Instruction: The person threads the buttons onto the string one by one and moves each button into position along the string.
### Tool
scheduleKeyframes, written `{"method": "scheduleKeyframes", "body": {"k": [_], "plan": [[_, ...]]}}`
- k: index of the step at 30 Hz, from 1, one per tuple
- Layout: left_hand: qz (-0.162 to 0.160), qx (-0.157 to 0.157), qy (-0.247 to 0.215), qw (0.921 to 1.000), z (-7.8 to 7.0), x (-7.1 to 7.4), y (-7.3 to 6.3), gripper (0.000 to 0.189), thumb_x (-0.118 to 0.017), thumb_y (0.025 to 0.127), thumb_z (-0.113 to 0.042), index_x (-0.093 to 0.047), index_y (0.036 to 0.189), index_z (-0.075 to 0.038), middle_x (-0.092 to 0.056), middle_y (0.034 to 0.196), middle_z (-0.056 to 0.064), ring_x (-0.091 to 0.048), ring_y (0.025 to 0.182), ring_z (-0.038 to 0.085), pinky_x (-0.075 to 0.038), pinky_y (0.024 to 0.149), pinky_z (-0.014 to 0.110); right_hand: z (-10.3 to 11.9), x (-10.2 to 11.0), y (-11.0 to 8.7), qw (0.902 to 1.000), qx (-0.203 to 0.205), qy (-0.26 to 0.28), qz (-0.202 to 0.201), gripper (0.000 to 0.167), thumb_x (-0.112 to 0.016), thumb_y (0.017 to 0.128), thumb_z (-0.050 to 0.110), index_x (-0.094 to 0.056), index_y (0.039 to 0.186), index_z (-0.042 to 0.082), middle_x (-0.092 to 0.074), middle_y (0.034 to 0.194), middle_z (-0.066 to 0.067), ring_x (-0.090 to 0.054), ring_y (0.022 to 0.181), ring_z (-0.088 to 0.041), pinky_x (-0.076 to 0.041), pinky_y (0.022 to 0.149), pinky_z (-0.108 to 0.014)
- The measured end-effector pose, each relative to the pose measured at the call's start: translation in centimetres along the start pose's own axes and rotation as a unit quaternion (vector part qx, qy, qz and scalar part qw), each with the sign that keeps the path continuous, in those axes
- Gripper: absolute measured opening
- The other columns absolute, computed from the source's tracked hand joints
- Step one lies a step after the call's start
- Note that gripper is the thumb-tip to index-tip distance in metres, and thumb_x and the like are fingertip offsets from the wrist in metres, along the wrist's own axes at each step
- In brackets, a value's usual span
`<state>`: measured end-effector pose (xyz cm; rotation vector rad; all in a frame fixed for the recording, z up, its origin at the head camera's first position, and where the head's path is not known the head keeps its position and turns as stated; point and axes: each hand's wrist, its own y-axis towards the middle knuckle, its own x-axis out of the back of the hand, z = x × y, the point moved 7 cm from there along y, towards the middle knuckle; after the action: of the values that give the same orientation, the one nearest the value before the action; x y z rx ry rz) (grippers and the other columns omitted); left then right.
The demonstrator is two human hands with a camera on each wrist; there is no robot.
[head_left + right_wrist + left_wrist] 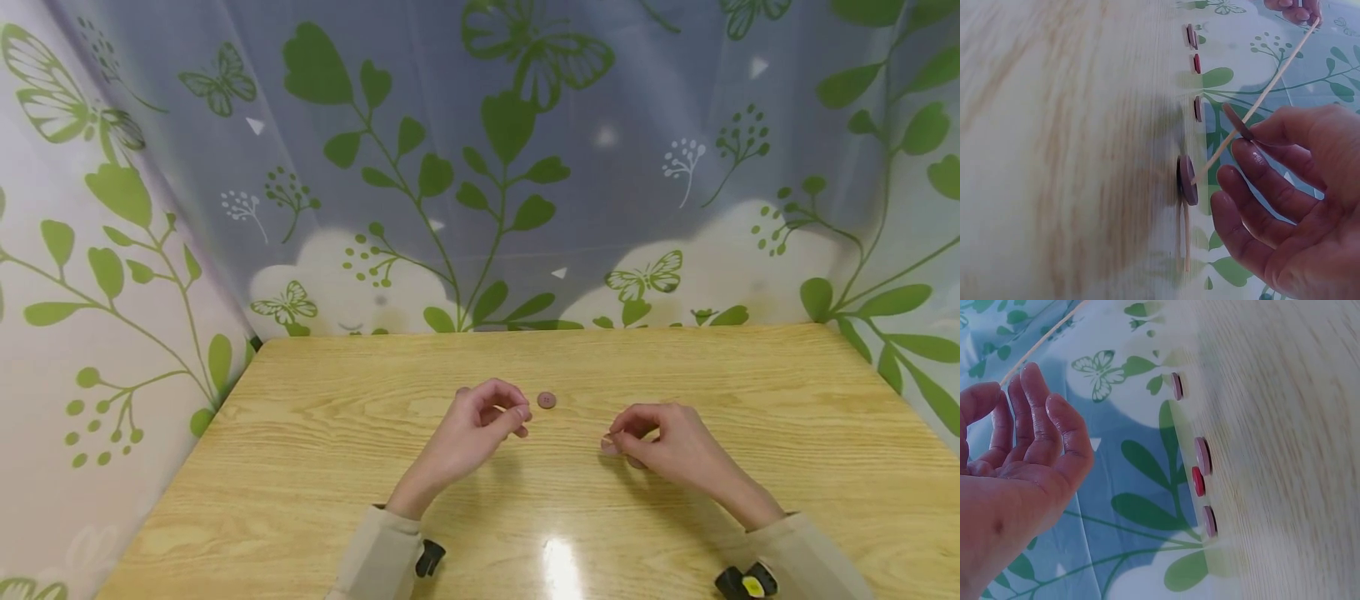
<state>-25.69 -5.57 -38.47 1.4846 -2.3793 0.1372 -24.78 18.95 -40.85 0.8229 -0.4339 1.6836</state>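
Note:
Between thumb and fingertips, my left hand (483, 421) pinches one end of a thin pale cord (1279, 67). From there the cord slants down toward my right hand (671, 442). Thumb and index finger of that hand pinch a brown button (1237, 121) by its edge, above the table. The cord crosses this button; I cannot tell whether it runs through a hole. Lower down, the cord meets another brown button (1188, 181) resting on the table below the right hand, and a short tail (1187, 240) extends past it.
On the wooden table (315, 467) lie several more buttons: a brown one (547, 400) between the hands, a small red one (1198, 481) and other brown ones (1177, 386) near the left hand. A patterned curtain (420, 208) hangs behind the table's far edge.

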Motion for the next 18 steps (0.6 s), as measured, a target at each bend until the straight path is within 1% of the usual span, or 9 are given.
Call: {"method": "scheduleKeyframes", "body": {"k": [4,8,11,15,18], "plan": [[-0.001,0.005,0.0,1.0,0.07,0.13,-0.05,0.016,-0.06,0.104,-0.019,-0.065,0.112,-0.006,-0.068,0.11,0.018,-0.072,0.094,0.03,-0.046,0.072,0.023,-0.04,-0.05,-0.01,1.0,0.0,0.005,0.004,0.005,-0.072,0.094,0.017,-0.077,0.093,0.019,-0.075,0.081,0.006,-0.065,0.069,-0.004,-0.048,0.056,-0.023],[0.002,0.005,-0.006,1.0,0.07,0.08,-0.04,0.016,-0.06,0.104,-0.017,-0.064,0.112,-0.005,-0.067,0.112,0.024,-0.072,0.093,0.03,-0.047,0.071,0.022,-0.21,-0.11,-0.01,0.9999,-0.002,0.007,0.012,0.003,-0.073,0.093,0.017,-0.076,0.095,0.016,-0.074,0.08,0.007,-0.064,0.069,-0.005,-0.048,0.056,-0.024],[0.005,0.003,-0.009,0.9999,0.0,0.02,-0.02,0.015,-0.06,0.104,-0.016,-0.064,0.113,-0.005,-0.067,0.112,0.025,-0.072,0.093,0.028,-0.047,0.072,0.022,-0.4,-0.17,0.0,0.9999,-0.003,0.002,0.016,0.004,-0.073,0.093,0.018,-0.075,0.096,0.015,-0.073,0.079,0.007,-0.064,0.071,-0.004,-0.048,0.058,-0.023],[0.005,0.001,-0.01,0.9999,-0.04,0.01,0.0,0.015,-0.06,0.104,-0.016,-0.064,0.113,-0.004,-0.067,0.112,0.025,-0.072,0.094,0.031,-0.047,0.071,0.022,-0.6,-0.19,0.04,0.9998,-0.008,-0.003,0.017,0.007,-0.074,0.094,0.022,-0.075,0.095,0.016,-0.072,0.076,0.008,-0.063,0.07,-0.003,-0.048,0.06,-0.023],[0.004,0.0,-0.01,0.9999,-0.03,0.0,0.03,0.015,-0.059,0.104,-0.015,-0.064,0.112,-0.004,-0.067,0.112,0.026,-0.072,0.094,0.033,-0.047,0.071,0.021,-0.71,-0.2,0.08,0.9998,-0.013,-0.005,0.016,0.006,-0.074,0.094,0.022,-0.076,0.094,0.016,-0.073,0.077,0.008,-0.063,0.07,-0.003,-0.048,0.059,-0.023]]}}
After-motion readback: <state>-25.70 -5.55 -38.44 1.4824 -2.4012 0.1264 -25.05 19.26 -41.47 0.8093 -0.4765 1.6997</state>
